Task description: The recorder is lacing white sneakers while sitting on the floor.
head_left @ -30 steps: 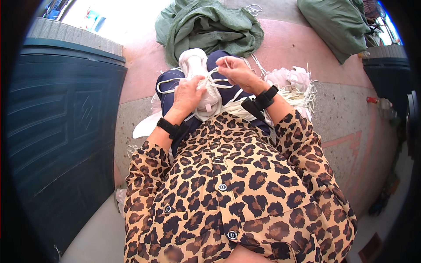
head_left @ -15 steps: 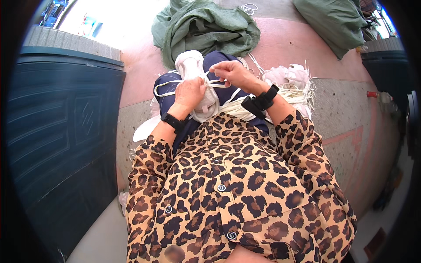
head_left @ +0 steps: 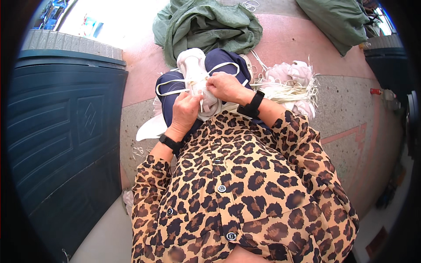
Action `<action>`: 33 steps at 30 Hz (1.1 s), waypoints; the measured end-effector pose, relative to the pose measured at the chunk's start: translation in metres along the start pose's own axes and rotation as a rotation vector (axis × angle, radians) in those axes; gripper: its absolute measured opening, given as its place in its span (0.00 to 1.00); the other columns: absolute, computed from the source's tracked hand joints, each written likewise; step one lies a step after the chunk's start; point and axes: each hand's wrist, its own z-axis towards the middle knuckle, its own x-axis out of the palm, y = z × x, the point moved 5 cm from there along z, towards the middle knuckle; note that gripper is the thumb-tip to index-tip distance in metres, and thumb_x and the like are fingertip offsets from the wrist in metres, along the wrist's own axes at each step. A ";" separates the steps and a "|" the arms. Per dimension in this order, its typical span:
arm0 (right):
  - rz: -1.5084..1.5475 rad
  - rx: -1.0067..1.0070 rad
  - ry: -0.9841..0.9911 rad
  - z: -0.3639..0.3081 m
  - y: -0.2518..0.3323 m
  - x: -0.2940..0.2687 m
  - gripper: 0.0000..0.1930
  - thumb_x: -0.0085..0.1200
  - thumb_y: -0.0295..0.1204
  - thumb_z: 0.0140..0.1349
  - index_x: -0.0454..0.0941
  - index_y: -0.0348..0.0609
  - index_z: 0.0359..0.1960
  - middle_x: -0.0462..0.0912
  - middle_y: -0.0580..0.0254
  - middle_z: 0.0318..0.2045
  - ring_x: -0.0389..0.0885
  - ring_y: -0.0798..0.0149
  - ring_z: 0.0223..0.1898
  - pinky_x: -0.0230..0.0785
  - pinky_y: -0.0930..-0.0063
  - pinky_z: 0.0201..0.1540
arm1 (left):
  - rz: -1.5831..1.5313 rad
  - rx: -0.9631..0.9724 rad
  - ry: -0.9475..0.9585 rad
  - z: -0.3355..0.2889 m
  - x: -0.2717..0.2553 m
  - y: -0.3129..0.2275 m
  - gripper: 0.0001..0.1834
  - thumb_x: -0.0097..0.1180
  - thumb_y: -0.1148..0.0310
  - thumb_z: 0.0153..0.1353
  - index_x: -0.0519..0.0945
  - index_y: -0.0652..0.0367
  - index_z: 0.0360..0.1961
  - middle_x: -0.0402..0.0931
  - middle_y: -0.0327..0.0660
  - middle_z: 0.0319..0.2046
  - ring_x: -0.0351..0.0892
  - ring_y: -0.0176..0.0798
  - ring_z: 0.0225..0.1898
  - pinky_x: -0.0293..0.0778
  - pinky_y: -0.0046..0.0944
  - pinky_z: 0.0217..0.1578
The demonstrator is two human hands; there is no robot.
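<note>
A pale shoe [head_left: 191,65] lies lengthwise on my lap, between my knees in dark blue trousers. Its cream shoelace [head_left: 172,93] spreads out in a loop over each knee. My left hand [head_left: 186,108] is at the near left side of the shoe, thumb and fingers pinched on a short piece of the lace. Opposite it, my right hand [head_left: 226,87] is closed at the shoe's lacing, its fingertips pinching the lace there. Part of the shoe's middle is hidden behind my fingers.
Beyond my knees lies a crumpled green sack [head_left: 206,28], with a full green sack [head_left: 335,24] at the far right. Pale shoe pieces [head_left: 291,72] and a bundle of cream laces [head_left: 291,94] lie right of my lap. A dark blue door [head_left: 66,127] stands at left.
My right hand has come down and left onto the shoe. The left hand has drawn slightly nearer to me. A lace loop now stands out over my right knee.
</note>
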 end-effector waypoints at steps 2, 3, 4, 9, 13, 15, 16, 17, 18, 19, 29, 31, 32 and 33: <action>-0.053 -0.009 -0.010 0.001 0.006 0.001 0.08 0.46 0.29 0.50 0.77 0.40 0.25 0.76 0.50 0.27 0.76 0.49 0.34 0.68 0.59 0.37 | 0.027 0.012 -0.012 0.000 0.000 -0.003 0.07 0.53 0.78 0.44 0.77 0.59 0.28 0.71 0.40 0.17 0.71 0.43 0.24 0.68 0.38 0.27; -0.106 -0.016 -0.024 0.002 0.009 0.001 0.08 0.47 0.29 0.50 0.77 0.39 0.25 0.76 0.50 0.26 0.76 0.49 0.34 0.68 0.59 0.37 | 0.029 0.012 -0.030 0.001 -0.001 -0.004 0.07 0.53 0.78 0.44 0.77 0.59 0.28 0.71 0.40 0.17 0.71 0.42 0.24 0.68 0.38 0.27; -0.108 -0.016 -0.024 0.003 0.008 0.002 0.08 0.47 0.29 0.50 0.77 0.39 0.25 0.76 0.50 0.26 0.76 0.49 0.34 0.68 0.59 0.37 | 0.030 0.015 -0.047 0.002 -0.001 -0.004 0.08 0.53 0.78 0.43 0.77 0.59 0.28 0.71 0.40 0.17 0.70 0.42 0.25 0.69 0.38 0.27; 0.070 -0.097 -0.029 0.010 0.008 0.013 0.06 0.49 0.25 0.47 0.77 0.36 0.25 0.76 0.47 0.26 0.76 0.47 0.34 0.68 0.59 0.37 | 0.011 -0.006 -0.080 0.000 0.000 -0.006 0.08 0.52 0.79 0.43 0.76 0.59 0.28 0.73 0.40 0.19 0.70 0.42 0.24 0.69 0.37 0.28; 0.120 -0.069 -0.079 0.006 0.018 0.007 0.08 0.49 0.23 0.46 0.75 0.34 0.30 0.76 0.44 0.29 0.75 0.46 0.36 0.68 0.60 0.38 | 0.014 -0.016 -0.103 0.001 -0.003 -0.010 0.09 0.52 0.80 0.43 0.76 0.60 0.29 0.74 0.41 0.21 0.71 0.43 0.24 0.69 0.37 0.27; 0.292 -0.102 -0.065 0.000 0.020 0.004 0.12 0.49 0.21 0.46 0.72 0.32 0.35 0.76 0.43 0.32 0.75 0.45 0.37 0.68 0.60 0.39 | 0.006 -0.020 -0.118 0.000 -0.002 -0.008 0.08 0.51 0.80 0.44 0.76 0.61 0.29 0.74 0.42 0.20 0.71 0.43 0.25 0.70 0.37 0.28; 0.219 -0.122 -0.041 0.000 0.022 0.004 0.15 0.47 0.20 0.47 0.70 0.33 0.39 0.75 0.42 0.35 0.75 0.46 0.38 0.68 0.62 0.40 | -0.016 -0.034 -0.116 -0.001 -0.002 -0.008 0.09 0.51 0.81 0.44 0.76 0.62 0.29 0.73 0.42 0.20 0.72 0.43 0.25 0.70 0.38 0.28; 0.220 -0.121 -0.042 0.000 0.022 0.006 0.15 0.47 0.20 0.47 0.70 0.33 0.39 0.75 0.42 0.35 0.75 0.46 0.38 0.68 0.62 0.40 | -0.039 -0.048 -0.113 -0.002 -0.002 -0.008 0.09 0.51 0.81 0.45 0.75 0.62 0.30 0.73 0.43 0.20 0.72 0.43 0.26 0.70 0.38 0.28; 0.211 -0.181 -0.087 0.000 0.024 0.007 0.14 0.47 0.19 0.47 0.71 0.34 0.39 0.76 0.43 0.33 0.75 0.46 0.38 0.68 0.62 0.40 | -0.040 -0.047 -0.111 -0.002 -0.002 -0.008 0.09 0.51 0.81 0.45 0.75 0.62 0.30 0.73 0.43 0.20 0.72 0.43 0.26 0.70 0.38 0.28; 0.203 -0.241 -0.132 0.001 0.026 0.007 0.14 0.47 0.19 0.47 0.72 0.34 0.38 0.77 0.44 0.32 0.76 0.46 0.37 0.68 0.63 0.39 | -0.033 -0.060 -0.115 0.000 -0.005 -0.008 0.10 0.50 0.81 0.46 0.75 0.62 0.33 0.74 0.43 0.21 0.72 0.45 0.26 0.70 0.40 0.29; 0.418 0.061 -0.087 0.006 0.010 0.011 0.11 0.49 0.23 0.50 0.77 0.40 0.36 0.78 0.47 0.27 0.79 0.51 0.32 0.70 0.66 0.37 | -0.095 -0.153 0.064 0.028 -0.009 0.028 0.17 0.48 0.79 0.51 0.69 0.62 0.44 0.73 0.47 0.25 0.74 0.48 0.31 0.70 0.44 0.33; 0.452 0.038 -0.106 0.008 0.010 0.015 0.10 0.49 0.24 0.51 0.77 0.39 0.35 0.78 0.47 0.27 0.79 0.53 0.32 0.70 0.68 0.37 | -0.016 -0.115 0.224 0.029 -0.004 0.030 0.17 0.48 0.78 0.50 0.69 0.63 0.44 0.73 0.48 0.25 0.73 0.49 0.33 0.70 0.43 0.34; 0.451 0.036 -0.106 0.008 0.007 0.018 0.10 0.49 0.24 0.51 0.77 0.39 0.35 0.78 0.47 0.27 0.79 0.53 0.32 0.70 0.68 0.37 | -0.015 -0.115 0.222 0.029 -0.004 0.029 0.17 0.48 0.78 0.50 0.69 0.63 0.44 0.73 0.48 0.25 0.73 0.49 0.33 0.70 0.43 0.34; 0.465 0.036 -0.115 0.007 0.004 0.019 0.09 0.48 0.24 0.52 0.77 0.39 0.35 0.78 0.48 0.27 0.79 0.53 0.31 0.70 0.68 0.36 | 0.047 -0.034 0.200 0.029 -0.004 0.026 0.15 0.48 0.78 0.48 0.70 0.63 0.41 0.72 0.48 0.26 0.72 0.49 0.33 0.70 0.43 0.34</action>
